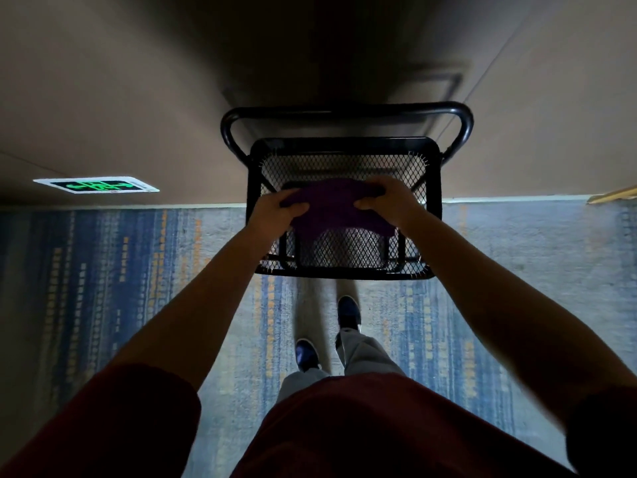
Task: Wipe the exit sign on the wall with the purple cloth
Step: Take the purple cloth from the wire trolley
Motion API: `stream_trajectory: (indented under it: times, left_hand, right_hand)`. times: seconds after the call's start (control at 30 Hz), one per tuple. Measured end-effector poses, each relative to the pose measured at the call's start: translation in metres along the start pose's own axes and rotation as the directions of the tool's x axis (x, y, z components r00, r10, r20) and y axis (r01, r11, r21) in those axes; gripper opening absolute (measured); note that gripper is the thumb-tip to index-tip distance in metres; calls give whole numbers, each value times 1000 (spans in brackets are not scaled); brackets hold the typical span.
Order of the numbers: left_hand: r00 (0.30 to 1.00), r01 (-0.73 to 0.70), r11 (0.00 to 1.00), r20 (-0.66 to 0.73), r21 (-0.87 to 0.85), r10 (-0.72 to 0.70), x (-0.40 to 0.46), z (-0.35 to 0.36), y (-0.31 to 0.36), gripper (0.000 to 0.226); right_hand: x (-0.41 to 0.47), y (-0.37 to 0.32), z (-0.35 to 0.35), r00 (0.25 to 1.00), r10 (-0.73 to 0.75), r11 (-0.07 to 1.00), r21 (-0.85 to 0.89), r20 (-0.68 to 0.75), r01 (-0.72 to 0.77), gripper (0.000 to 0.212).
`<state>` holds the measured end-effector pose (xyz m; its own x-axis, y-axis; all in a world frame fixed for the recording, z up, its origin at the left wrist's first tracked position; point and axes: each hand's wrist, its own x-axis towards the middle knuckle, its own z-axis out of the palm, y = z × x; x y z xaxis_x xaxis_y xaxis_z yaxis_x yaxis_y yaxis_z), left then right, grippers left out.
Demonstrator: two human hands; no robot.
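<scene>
A purple cloth [331, 208] lies over the top mesh shelf of a black cart [344, 157] straight ahead of me. My left hand [277, 212] grips the cloth's left end and my right hand [387, 201] grips its right end. The cloth's near edge hangs in two flaps over the mesh. The exit sign [98, 185], a white-framed panel with lit green figures, is mounted low on the beige wall at the left, just above the carpet line. It is well apart from both hands.
The cart's black tubular handle [344, 113] is on its far side, close to the wall. Blue-grey patterned carpet [120, 270] covers the floor. My feet in dark shoes [348, 313] stand just behind the cart. A yellowish strip [613, 194] shows at the right edge.
</scene>
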<state>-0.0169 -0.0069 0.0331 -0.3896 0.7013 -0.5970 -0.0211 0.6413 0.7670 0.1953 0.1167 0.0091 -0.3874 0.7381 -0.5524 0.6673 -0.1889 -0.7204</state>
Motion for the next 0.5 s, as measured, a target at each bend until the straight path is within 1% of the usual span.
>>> stream_trajectory:
  times: [0.1,0.17,0.27,0.33,0.4,0.5]
  left_hand:
    - [992,-107,992,-61,65,111,-25,-23,9,48]
    - [983,-141,989,-112,40,145,-42,-40,12,51]
    - [975,-179,981,-147,-70,168,-69,-68,16,47]
    - [966,-216,968,-170,-128,193,-86,-88,17,41]
    - [955,-244,948,-221,-204,198,-104,-112,14,36]
    - [950,-266,877,-262,-400,169,-135,-152,7,39]
  right_hand:
    - [-18,-29,-4,987,-159,987,-4,-36,159,60]
    - [-33,-50,-1,963,-262,965,-19,-56,261,54]
    - [-58,-80,13,921,-380,925,-57,-83,376,43]
    - [-77,-98,26,888,-440,898,-73,-131,434,40]
    - [-97,-115,41,862,-482,876,-54,-161,480,39]
    - [-128,-145,69,824,-541,839,-47,-170,542,37]
